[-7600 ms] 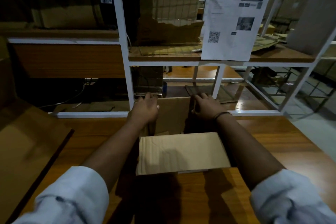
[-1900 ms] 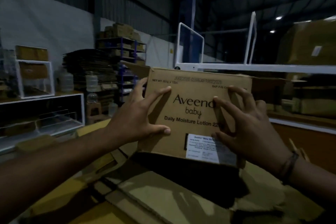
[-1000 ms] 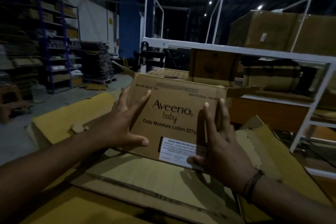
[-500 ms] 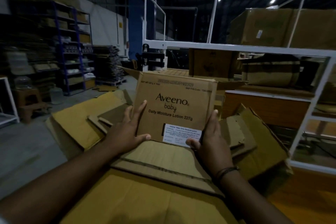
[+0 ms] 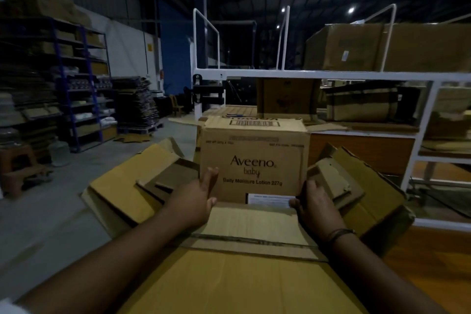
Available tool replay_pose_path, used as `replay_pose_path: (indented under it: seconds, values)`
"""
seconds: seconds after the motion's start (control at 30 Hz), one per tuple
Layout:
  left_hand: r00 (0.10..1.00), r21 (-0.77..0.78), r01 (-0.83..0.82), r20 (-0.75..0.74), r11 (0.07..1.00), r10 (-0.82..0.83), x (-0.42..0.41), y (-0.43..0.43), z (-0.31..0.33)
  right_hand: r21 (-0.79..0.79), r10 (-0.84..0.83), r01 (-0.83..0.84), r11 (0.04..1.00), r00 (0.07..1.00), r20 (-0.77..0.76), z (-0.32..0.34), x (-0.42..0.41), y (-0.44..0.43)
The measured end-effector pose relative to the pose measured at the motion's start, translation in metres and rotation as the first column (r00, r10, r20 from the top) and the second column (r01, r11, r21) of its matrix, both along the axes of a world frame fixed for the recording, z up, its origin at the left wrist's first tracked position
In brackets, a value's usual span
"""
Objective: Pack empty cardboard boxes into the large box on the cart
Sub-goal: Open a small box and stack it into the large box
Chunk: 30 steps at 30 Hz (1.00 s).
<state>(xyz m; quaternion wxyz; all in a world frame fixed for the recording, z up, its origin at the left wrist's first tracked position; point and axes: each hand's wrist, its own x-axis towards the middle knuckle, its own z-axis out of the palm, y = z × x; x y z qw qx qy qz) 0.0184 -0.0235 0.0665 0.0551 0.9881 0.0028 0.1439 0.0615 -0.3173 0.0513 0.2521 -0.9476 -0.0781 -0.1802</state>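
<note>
Cardboard Aveeno box (image 5: 254,160) gripped btwn left hand (image 5: 196,199) & right hand (image 5: 314,202), lower part inside large box (image 5: 229,275).

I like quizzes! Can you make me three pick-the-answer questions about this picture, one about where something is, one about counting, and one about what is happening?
1. Where is the Aveeno box?
A. on the grey floor
B. standing in the large box, between its open flaps
C. on the white rack

2. How many hands touch the Aveeno box?
A. none
B. one
C. two

3. How does the Aveeno box sit?
A. upright, print readable
B. squashed flat
C. upside down

Answers:
1 B: its bottom is hidden behind the large box's near flap.
2 C: the left hand and right hand press its lower sides.
3 A: the words "Aveeno baby" read the right way up.
</note>
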Motion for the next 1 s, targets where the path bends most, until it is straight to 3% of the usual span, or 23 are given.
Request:
replay_pose_path:
  seconds: [0.07, 0.13, 0.23, 0.3, 0.4, 0.53, 0.73, 1.0]
  values:
    - [0.999, 0.118, 0.015, 0.036, 0.993, -0.019, -0.012, 0.007, 0.012, -0.112, 0.009, -0.003, 0.994, 0.999, 0.053, 0.011, -0.006, -0.004]
    - [0.962, 0.245, 0.012, 0.262, 0.969, -0.078, -0.017, 0.008, 0.029, -0.228, 0.005, 0.041, 0.973, 0.980, 0.198, 0.031, -0.011, -0.009]
    - [0.829, 0.269, 0.069, 0.520, 0.961, -0.205, -0.012, 0.011, 0.062, -0.289, 0.067, 0.080, 0.954, 0.882, 0.467, 0.071, -0.009, -0.008]
    - [0.829, 0.266, 0.048, 0.528, 0.963, -0.187, -0.001, 0.014, 0.079, -0.335, 0.116, 0.098, 0.937, 0.817, 0.564, 0.096, -0.004, -0.001]
    - [0.898, 0.212, -0.016, 0.432, 0.977, -0.079, 0.014, 0.016, 0.085, -0.359, 0.071, 0.095, 0.928, 0.904, 0.421, 0.117, 0.011, 0.011]
    - [0.929, 0.148, 0.039, 0.358, 0.988, -0.090, 0.023, 0.022, 0.077, -0.317, 0.037, 0.024, 0.948, 0.982, 0.185, 0.113, 0.023, 0.017]
    - [0.958, 0.194, 0.100, 0.247, 0.976, -0.147, 0.015, 0.024, 0.051, -0.509, 0.032, 0.028, 0.860, 0.994, 0.109, 0.072, 0.003, 0.014]
    - [0.982, 0.316, 0.039, 0.165, 0.948, -0.095, 0.005, 0.015, 0.017, -0.499, 0.075, -0.053, 0.865, 0.997, 0.023, 0.034, 0.004, 0.012]
